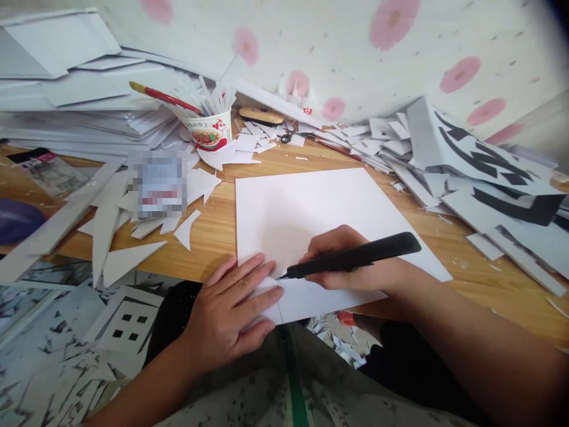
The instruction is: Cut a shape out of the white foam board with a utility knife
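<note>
One camera, worn on the head, is looking forward and down over the person's lap (pixel 249 385), seeing the left hand (pixel 233 302) and right hand (pixel 360 277) from close above. The sheet (pixel 320 204) is lying at the middle of its view, the table (pixel 213 213) is stretching away beyond, and the wall (pixel 320 29) is closing off the top.

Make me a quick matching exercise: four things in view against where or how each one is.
1. Black tool
2. Left hand
3. Printed cup
4. Purple object

A. At the picture's left edge
B. Stuffed with pale strips
C. Gripped in the right hand
D. Spread on the white sheet

Pairs: 1-C, 2-D, 3-B, 4-A
</note>
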`<state>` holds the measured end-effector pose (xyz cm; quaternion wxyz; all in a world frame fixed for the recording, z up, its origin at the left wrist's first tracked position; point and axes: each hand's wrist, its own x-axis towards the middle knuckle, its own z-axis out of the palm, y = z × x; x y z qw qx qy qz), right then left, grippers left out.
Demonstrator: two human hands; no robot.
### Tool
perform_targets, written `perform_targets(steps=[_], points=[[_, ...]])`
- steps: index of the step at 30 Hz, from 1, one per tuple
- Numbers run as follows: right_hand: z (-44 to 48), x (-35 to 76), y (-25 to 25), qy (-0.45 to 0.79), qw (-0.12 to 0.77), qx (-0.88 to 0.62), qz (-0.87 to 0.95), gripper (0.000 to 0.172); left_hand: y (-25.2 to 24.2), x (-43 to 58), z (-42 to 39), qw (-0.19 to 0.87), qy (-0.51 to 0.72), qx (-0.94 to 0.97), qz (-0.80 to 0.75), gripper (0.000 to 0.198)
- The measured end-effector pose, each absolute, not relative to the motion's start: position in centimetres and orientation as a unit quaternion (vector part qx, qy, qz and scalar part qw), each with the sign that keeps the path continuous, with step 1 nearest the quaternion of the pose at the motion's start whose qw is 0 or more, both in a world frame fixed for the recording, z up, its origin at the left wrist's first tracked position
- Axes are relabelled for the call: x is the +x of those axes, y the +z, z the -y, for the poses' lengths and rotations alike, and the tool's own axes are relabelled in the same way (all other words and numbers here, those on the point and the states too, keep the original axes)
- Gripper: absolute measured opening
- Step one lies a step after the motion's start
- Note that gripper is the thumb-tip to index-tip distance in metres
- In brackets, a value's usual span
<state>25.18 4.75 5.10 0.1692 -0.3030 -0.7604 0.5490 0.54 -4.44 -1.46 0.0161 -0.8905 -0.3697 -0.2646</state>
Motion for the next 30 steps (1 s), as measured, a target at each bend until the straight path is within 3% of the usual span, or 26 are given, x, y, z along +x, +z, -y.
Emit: perform_targets(steps=[19,30], points=[[-6.4,27.1,4.4,0.582,0.151,-0.236,0.764,0.021,-1.4,0.5,4.2,0.029,-0.258,-0.896,0.361,0.036],[-6.6,27.2,4.2,0.597,0.154,-0.236,0.751,0.018,-1.4,0.4,4.0,0.038,-0.267,-0.899,0.346,0.036]])
